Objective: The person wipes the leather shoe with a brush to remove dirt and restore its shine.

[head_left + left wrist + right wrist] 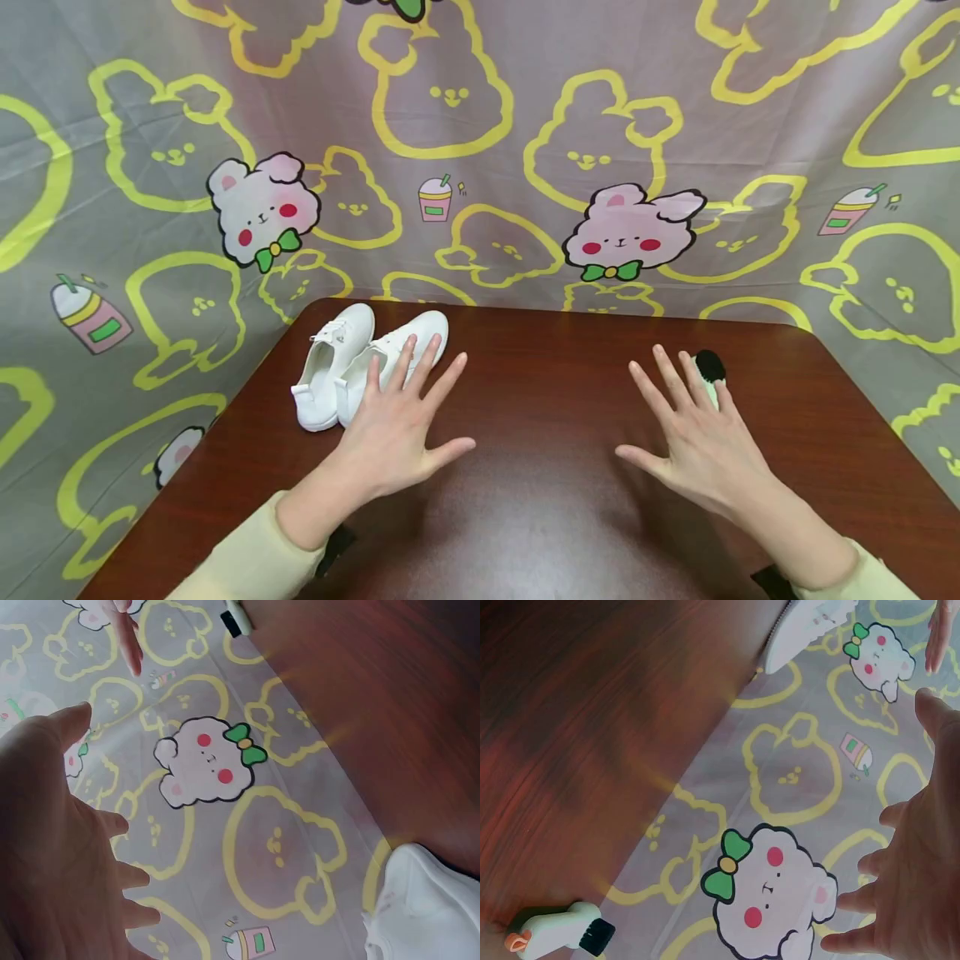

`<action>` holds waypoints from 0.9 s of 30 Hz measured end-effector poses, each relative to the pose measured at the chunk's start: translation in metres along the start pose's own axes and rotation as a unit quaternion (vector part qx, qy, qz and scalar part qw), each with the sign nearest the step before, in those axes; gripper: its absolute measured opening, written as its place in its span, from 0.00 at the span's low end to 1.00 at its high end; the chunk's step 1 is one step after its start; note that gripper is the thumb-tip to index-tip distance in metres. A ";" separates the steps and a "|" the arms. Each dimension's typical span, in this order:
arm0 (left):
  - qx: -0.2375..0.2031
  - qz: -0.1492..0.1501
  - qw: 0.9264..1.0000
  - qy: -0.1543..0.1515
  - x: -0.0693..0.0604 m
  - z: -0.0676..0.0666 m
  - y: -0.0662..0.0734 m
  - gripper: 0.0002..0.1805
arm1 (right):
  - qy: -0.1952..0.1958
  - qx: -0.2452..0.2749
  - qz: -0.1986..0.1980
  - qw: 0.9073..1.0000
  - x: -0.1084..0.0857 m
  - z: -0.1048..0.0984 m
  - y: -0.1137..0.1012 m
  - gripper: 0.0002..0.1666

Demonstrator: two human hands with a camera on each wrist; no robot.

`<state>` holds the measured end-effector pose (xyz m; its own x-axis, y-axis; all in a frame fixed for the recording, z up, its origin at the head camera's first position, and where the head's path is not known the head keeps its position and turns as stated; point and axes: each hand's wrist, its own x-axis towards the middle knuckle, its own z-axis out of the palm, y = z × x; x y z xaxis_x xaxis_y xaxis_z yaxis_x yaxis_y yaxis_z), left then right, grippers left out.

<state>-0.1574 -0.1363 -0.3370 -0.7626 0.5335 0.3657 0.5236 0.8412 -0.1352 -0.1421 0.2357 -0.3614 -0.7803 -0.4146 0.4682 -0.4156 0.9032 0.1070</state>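
My left hand (pixel 393 433) is held up over the table with its fingers spread, holding nothing. Behind its fingertips is a pair of white lace-up shoes, the left shoe (pixel 320 398) and the right shoe (pixel 431 333), side by side with toes pointing away. The hand hides part of the right shoe. On the other side, my right hand (pixel 701 442) hovers with fingers fanned out and nothing in it. Just beyond its fingers lies a brush (pixel 555 934) with a pale green handle, an orange end and black bristles; the fingers partly cover it in the head view.
Both hands are above a dark reddish-brown wooden table (pixel 525 400) with rounded far corners. A grey curtain (pixel 517 183) printed with yellow outlines, bunny faces and drink cups hangs around its back and sides.
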 end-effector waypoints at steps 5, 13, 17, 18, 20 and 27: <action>0.005 -0.015 1.000 -0.003 -0.005 0.003 -0.009 0.50 | -0.007 -0.006 0.002 1.000 0.000 0.002 0.003 0.59; -0.010 -0.063 0.998 -0.024 -0.018 0.005 -0.024 0.51 | -0.020 -0.005 0.009 1.000 -0.001 0.005 0.005 0.59; -0.020 -0.088 0.995 -0.036 -0.023 0.007 -0.032 0.52 | -0.022 -0.005 0.009 1.000 -0.001 0.007 0.006 0.59; -0.022 -0.094 0.995 -0.038 -0.024 0.008 -0.034 0.52 | -0.022 -0.005 0.008 1.000 -0.001 0.007 0.006 0.59; -0.025 -0.106 0.993 -0.040 -0.027 0.010 -0.039 0.52 | -0.023 -0.005 0.007 1.000 -0.001 0.007 0.006 0.59; -0.025 -0.141 0.989 -0.025 -0.036 0.021 -0.058 0.53 | -0.037 -0.002 0.019 0.999 -0.004 0.007 0.007 0.58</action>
<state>-0.1676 -0.2023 -0.3616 -0.8989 0.2821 0.3353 0.3037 0.9527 0.0125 -0.1451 0.2426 -0.3686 -0.8281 -0.3867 0.4058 -0.3831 0.9189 0.0938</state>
